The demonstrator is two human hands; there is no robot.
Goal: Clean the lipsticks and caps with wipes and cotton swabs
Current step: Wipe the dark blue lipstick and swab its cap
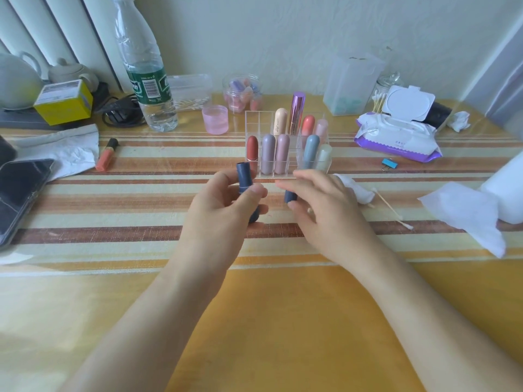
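Observation:
My left hand grips a dark blue lipstick tube, held upright with its top end free. My right hand pinches the matching dark blue cap just to the right of the tube, apart from it. Behind both hands stands a clear acrylic organizer holding several pastel lipsticks. A used wipe and cotton swabs lie right of my right hand. The wet wipe pack sits open at the back right.
An orange lipstick lies on the striped tablecloth at left, near a phone and crumpled tissue. A water bottle, pink cup, jar and swab box stand behind. A loose tissue sheet lies at right.

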